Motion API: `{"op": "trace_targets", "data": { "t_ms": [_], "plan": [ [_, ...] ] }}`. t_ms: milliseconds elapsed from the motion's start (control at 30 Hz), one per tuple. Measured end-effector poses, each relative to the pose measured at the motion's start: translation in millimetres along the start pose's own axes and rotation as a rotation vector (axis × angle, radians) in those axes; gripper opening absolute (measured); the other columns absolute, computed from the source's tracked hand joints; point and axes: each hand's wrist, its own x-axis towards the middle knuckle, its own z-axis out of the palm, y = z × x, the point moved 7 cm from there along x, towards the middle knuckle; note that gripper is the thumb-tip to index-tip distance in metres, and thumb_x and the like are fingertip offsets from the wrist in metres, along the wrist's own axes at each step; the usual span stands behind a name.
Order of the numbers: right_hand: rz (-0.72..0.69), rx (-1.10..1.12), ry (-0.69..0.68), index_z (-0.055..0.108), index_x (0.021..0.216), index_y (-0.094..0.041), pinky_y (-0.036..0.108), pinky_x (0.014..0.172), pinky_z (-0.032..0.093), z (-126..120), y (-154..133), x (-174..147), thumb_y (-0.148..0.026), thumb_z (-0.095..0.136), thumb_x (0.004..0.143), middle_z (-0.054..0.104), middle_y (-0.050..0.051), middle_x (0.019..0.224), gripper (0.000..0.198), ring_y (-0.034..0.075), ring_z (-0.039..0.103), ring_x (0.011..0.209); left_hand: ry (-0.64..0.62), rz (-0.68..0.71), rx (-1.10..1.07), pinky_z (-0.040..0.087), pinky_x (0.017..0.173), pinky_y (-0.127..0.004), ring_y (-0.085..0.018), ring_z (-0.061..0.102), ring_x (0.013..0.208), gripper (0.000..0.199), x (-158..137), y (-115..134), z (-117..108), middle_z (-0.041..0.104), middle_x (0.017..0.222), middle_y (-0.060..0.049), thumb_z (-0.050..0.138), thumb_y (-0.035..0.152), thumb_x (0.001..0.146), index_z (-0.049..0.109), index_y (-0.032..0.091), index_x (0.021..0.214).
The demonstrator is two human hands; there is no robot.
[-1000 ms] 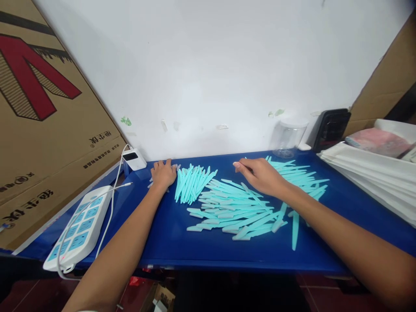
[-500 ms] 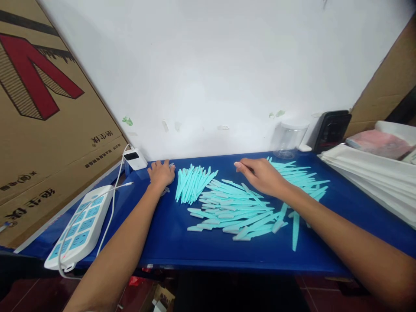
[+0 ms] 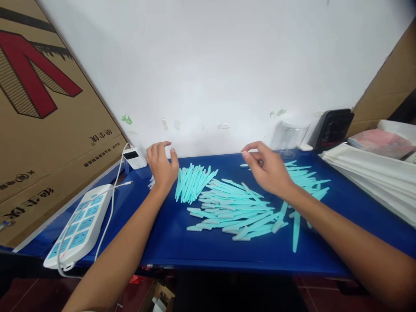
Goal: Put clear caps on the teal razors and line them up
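Note:
My left hand (image 3: 162, 167) is raised at the back left of the blue table, its fingers curved and apart from the thumb. I see nothing clearly held in it. Small translucent pieces (image 3: 151, 182) lie partly hidden below it. To its right is a neat bundle of turquoise eyebrow razors (image 3: 195, 184). My right hand (image 3: 268, 169) hovers over the back right, thumb and index finger brought together; whatever they pinch is too small to make out. A turquoise tip (image 3: 245, 165) shows just under that thumb; whether it is held or lying there, I cannot tell.
A spread pile of razors (image 3: 237, 212) with pale blade ends covers the middle of the table, and more razors (image 3: 305, 177) lie right. Around them are a power strip (image 3: 79, 227), a white device (image 3: 134, 158), a clear jar (image 3: 290, 136) and white sheets (image 3: 367, 173).
My left hand has lifted off the table, its fingers now raised and spread, uncovering the small translucent pieces. My right hand has shifted slightly right and up, and a turquoise tip now shows beneath it.

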Motion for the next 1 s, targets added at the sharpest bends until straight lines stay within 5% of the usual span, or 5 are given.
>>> {"op": "trace_targets", "data": {
  "t_ms": [367, 567, 700, 833, 1000],
  "plan": [
    [-0.341, 0.325, 0.137, 0.049, 0.133, -0.032, 0.038, 0.062, 0.051, 5.0, -80.0, -50.0, -0.032, 0.054, 0.107, 0.055, -0.003, 0.069, 0.026, 0.018, 0.056, 0.055, -0.573, 0.598, -0.898, 0.052, 0.102, -0.049, -0.031, 0.062, 0.122, 0.032, -79.7, 176.8, -20.8, 0.069, 0.130, -0.017, 0.054, 0.035, 0.103, 0.058, 0.018, 0.131],
    [-0.435, 0.423, -0.005, 0.039, 0.146, -0.033, 0.045, 0.077, 0.059, 21.3, -85.8, -53.8, -0.028, 0.046, 0.109, 0.057, -0.002, 0.074, 0.038, 0.021, 0.064, 0.071, -0.676, 0.467, -0.961, 0.054, 0.077, -0.037, -0.023, 0.065, 0.085, 0.023, -91.1, 174.2, -13.2, 0.071, 0.090, -0.009, 0.040, 0.025, 0.107, 0.058, 0.019, 0.094],
    [-0.156, 0.408, 0.014, 0.033, 0.155, -0.030, 0.043, 0.084, 0.060, 21.5, -57.4, -34.0, -0.040, 0.054, 0.107, 0.064, 0.011, 0.124, 0.054, 0.024, 0.065, 0.103, -0.663, 0.195, -1.002, 0.046, 0.064, -0.028, -0.014, 0.056, 0.064, 0.027, -77.8, 157.3, -7.9, 0.067, 0.079, -0.003, 0.042, 0.032, 0.110, 0.057, 0.019, 0.092],
    [-0.002, 0.417, -0.211, 0.067, 0.109, -0.023, 0.035, 0.074, 0.056, 37.5, -40.3, -23.6, -0.051, 0.052, 0.107, 0.067, 0.008, 0.108, 0.031, 0.019, 0.063, 0.082, -0.668, -0.051, -1.053, 0.048, 0.071, -0.029, -0.015, 0.059, 0.069, 0.033, -67.8, 140.7, 0.4, 0.069, 0.081, -0.003, 0.046, 0.044, 0.110, 0.058, 0.019, 0.091],
    [0.016, 0.464, -0.209, 0.064, 0.079, -0.021, 0.031, 0.066, 0.050, 40.7, -38.3, -21.1, -0.058, 0.055, 0.104, 0.059, 0.003, 0.084, 0.046, 0.015, 0.057, 0.069, -0.695, -0.111, -1.079, 0.047, 0.069, -0.028, -0.015, 0.057, 0.070, 0.041, -67.0, 133.7, 8.2, 0.064, 0.077, -0.002, 0.050, 0.049, 0.108, 0.062, 0.018, 0.084]
  ]
}}
